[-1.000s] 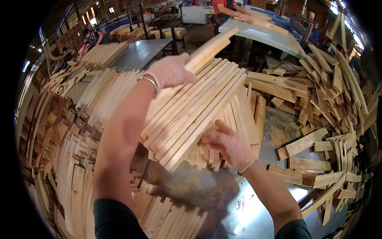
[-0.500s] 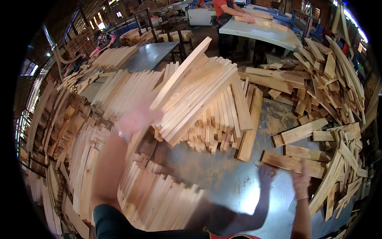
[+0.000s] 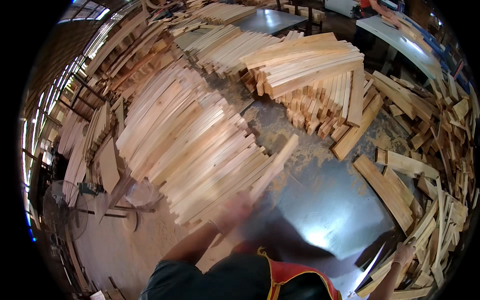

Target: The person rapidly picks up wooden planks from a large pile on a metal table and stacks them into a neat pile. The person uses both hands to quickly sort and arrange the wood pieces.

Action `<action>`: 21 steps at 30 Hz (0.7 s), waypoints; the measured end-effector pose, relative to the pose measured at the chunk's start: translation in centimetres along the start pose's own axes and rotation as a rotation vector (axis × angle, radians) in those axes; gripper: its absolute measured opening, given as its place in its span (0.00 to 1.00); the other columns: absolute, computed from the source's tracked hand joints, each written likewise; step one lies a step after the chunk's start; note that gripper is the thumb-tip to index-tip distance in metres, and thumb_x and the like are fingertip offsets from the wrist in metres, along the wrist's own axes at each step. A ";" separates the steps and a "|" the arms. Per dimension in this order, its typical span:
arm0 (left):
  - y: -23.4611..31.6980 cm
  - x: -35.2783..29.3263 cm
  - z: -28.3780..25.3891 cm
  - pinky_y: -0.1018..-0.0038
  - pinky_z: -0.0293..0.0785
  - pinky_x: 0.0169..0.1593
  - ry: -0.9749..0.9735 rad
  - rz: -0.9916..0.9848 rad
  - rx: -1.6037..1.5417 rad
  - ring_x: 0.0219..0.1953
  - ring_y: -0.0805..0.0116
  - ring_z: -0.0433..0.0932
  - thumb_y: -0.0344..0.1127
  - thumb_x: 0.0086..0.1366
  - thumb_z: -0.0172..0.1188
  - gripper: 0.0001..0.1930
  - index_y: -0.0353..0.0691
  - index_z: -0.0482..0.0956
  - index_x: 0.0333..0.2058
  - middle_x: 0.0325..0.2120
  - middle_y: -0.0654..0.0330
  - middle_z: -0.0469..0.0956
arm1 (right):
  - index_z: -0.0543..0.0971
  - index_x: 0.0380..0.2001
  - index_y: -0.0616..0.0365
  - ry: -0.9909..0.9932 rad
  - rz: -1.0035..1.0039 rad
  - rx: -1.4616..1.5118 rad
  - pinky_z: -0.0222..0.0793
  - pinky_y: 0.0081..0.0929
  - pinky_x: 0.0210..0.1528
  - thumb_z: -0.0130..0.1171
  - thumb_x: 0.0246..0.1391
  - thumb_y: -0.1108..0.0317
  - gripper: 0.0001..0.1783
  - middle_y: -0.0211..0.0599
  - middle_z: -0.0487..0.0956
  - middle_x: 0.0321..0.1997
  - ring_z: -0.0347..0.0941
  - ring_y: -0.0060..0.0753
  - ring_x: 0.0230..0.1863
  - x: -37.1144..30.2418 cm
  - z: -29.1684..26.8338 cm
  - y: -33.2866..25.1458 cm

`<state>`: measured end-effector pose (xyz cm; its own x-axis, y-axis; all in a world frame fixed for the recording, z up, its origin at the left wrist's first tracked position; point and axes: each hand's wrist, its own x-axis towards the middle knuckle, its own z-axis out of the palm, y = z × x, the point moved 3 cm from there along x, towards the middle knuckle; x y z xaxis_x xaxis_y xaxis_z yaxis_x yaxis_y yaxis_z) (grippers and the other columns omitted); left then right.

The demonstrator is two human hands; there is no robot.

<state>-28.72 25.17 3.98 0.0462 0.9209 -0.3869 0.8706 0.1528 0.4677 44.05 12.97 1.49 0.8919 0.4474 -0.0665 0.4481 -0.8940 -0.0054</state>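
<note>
Centre-left, our row [image 3: 200, 145] lay aligned; left hand [image 3: 233, 212] gripped a strip [image 3: 276, 165]; lower-right boards [image 3: 452, 207] lay jumbled, right hand [image 3: 404, 253] unclear in grip.

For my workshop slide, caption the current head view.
Left hand holding a wooden strip beside rowed strips; right hand at a jumbled wood pile.

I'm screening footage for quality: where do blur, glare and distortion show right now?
Head view: motion blur smears the left hand and the long, pale wooden strip in it; head view: white glare on the grey metal tabletop; head view: edges bow toward the rim.
</note>
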 end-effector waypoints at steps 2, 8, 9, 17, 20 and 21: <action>-1.7 -1.3 -1.2 0.54 0.82 0.48 0.031 -0.024 -0.192 0.43 0.43 0.85 0.41 0.68 0.58 0.27 0.41 0.75 0.64 0.45 0.47 0.84 | 0.65 0.74 0.60 -0.076 -0.022 0.374 0.75 0.51 0.60 0.55 0.57 0.66 0.40 0.56 0.78 0.62 0.77 0.57 0.57 -0.1 1.2 1.6; -1.5 -2.3 -1.6 0.60 0.80 0.56 0.010 0.051 -0.032 0.55 0.52 0.83 0.38 0.66 0.57 0.31 0.43 0.71 0.69 0.53 0.47 0.82 | 0.80 0.54 0.59 -0.573 -0.230 1.576 0.76 0.26 0.39 0.57 0.50 0.79 0.25 0.30 0.81 0.41 0.78 0.29 0.36 -10.5 12.2 0.3; -2.1 -2.9 0.3 0.58 0.77 0.59 0.037 0.108 0.001 0.58 0.53 0.80 0.38 0.64 0.59 0.33 0.43 0.70 0.69 0.57 0.48 0.79 | 0.81 0.49 0.57 -0.587 -0.152 1.555 0.72 0.22 0.34 0.58 0.48 0.80 0.22 0.26 0.80 0.38 0.75 0.23 0.33 -17.6 7.5 -5.9; -12.9 -3.9 5.0 0.49 0.63 0.72 0.370 0.347 0.454 0.72 0.40 0.64 0.40 0.61 0.63 0.38 0.40 0.68 0.71 0.69 0.45 0.68 | 0.79 0.50 0.57 -0.864 0.054 1.736 0.73 0.29 0.43 0.61 0.48 0.82 0.23 0.31 0.81 0.40 0.77 0.30 0.40 -34.3 15.0 -19.3; -11.5 -4.9 3.6 0.45 0.64 0.73 0.437 0.414 0.528 0.69 0.42 0.68 0.49 0.65 0.62 0.32 0.39 0.76 0.64 0.66 0.47 0.72 | 0.76 0.55 0.60 -1.192 0.081 1.681 0.79 0.40 0.55 0.64 0.53 0.75 0.24 0.40 0.82 0.49 0.80 0.43 0.48 -41.3 16.6 -22.6; -11.4 -5.1 3.6 0.45 0.64 0.72 0.406 0.441 0.510 0.69 0.42 0.68 0.50 0.64 0.63 0.32 0.39 0.76 0.64 0.66 0.49 0.72 | 0.75 0.56 0.62 -1.164 0.001 1.605 0.80 0.41 0.54 0.62 0.59 0.70 0.22 0.46 0.84 0.48 0.81 0.46 0.48 -44.5 16.2 -24.0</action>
<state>-37.15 17.39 -2.25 0.3428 0.9322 0.1162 0.9354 -0.3502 0.0498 -7.41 14.05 -11.62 0.1301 0.8126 -0.5681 -0.6024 -0.3903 -0.6962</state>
